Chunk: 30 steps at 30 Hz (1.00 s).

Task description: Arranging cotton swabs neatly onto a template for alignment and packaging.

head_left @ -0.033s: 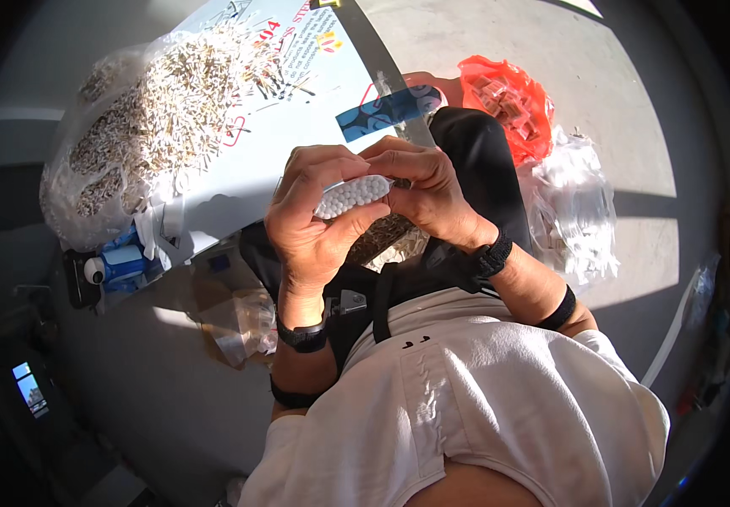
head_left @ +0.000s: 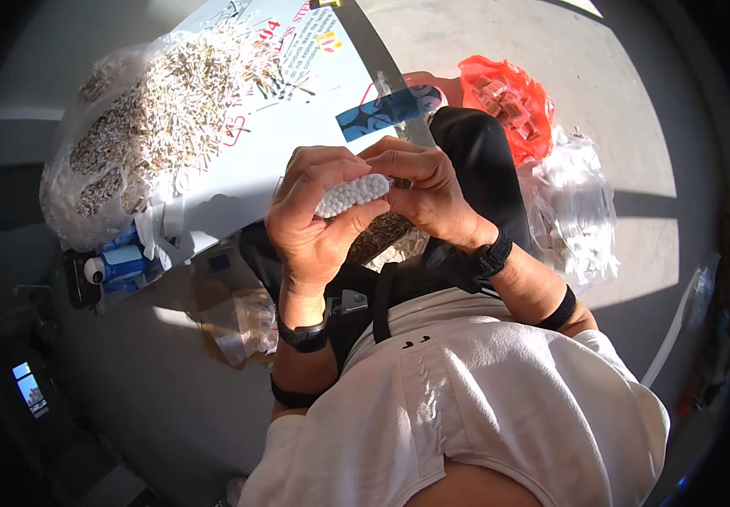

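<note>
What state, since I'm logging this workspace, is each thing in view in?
White-tipped bundle: tightly packed, held up
Left hand: gripping the bundle
Right hand: closed at the bundle's right end
Clear bag: open, swabs spilling out
Red bag: open, packs visible inside

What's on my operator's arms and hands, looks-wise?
The left hand and right hand show no gloves. Black wrist straps circle both wrists; plain black bands sit higher, near the elbows. Short off-white sleeves leave the forearms bare. No cables show.
</note>
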### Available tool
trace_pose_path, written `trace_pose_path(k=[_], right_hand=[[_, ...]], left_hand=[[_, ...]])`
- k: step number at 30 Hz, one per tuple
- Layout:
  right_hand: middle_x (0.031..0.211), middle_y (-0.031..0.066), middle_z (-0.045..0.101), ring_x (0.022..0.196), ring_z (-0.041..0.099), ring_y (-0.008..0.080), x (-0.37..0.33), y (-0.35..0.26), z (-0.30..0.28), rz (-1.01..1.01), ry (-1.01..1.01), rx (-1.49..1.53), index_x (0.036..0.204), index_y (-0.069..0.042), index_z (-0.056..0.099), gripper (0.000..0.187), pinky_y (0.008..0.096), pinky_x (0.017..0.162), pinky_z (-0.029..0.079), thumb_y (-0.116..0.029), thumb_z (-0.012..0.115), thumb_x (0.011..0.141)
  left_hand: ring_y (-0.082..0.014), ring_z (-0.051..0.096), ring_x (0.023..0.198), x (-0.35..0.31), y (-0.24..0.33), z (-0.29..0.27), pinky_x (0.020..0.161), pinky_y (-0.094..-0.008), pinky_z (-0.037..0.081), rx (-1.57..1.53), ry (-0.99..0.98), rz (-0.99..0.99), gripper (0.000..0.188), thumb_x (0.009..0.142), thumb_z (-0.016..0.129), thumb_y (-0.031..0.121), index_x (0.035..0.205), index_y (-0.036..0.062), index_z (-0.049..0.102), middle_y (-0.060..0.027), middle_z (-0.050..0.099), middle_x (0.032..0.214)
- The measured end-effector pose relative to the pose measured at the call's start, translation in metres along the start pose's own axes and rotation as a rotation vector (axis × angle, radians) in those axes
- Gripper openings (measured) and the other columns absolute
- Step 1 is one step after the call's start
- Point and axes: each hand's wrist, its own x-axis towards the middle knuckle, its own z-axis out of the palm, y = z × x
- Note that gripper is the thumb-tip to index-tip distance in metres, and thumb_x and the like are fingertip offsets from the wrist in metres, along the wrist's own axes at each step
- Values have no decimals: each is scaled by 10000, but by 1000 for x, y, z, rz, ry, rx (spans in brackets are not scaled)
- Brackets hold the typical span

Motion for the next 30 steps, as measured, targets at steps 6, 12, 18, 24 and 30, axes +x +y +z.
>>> trace_pose_path(k=[6,12,18,24,30], right_hand=[[1005,66,664,928,615,142,-1,3,-1,4,5,14,1052,-5,699,284,270,811,493,-4,748,772],[909,55,686,758,626,101,0,-1,1,351,102,298,1003,17,692,203,229,698,487,-79,743,832],[915,88,683,743,656,118,3,5,-2,563,273,592,1045,44,629,238,207,615,509,-101,703,871],[887,61,658,682,615,86,1,11,0,583,269,591,1063,18,624,223,187,517,476,-130,675,904],[859,58,659,651,589,60,1,27,-12,553,280,511,1152,-4,611,273,176,466,429,-199,612,961]], left_hand=[[-228,622,884,-4,-5,1,776,-325,501,-24,-14,-24,457,611,858,69,1012,27,644,-67,664,933],[-318,472,1263,-2,-8,-18,1049,-394,386,-124,-76,-146,740,623,774,93,1316,60,516,-169,483,1383],[-347,372,1359,0,-6,-28,1101,-431,350,170,-408,-96,770,496,764,-6,1237,133,607,-111,448,1437],[-294,608,1081,-9,-14,-4,880,-388,536,217,-196,6,454,559,806,-36,984,90,709,-62,653,1141],[-246,646,997,-29,-46,16,860,-337,537,21,-43,-139,379,682,775,-53,1037,37,678,-84,660,1087]])
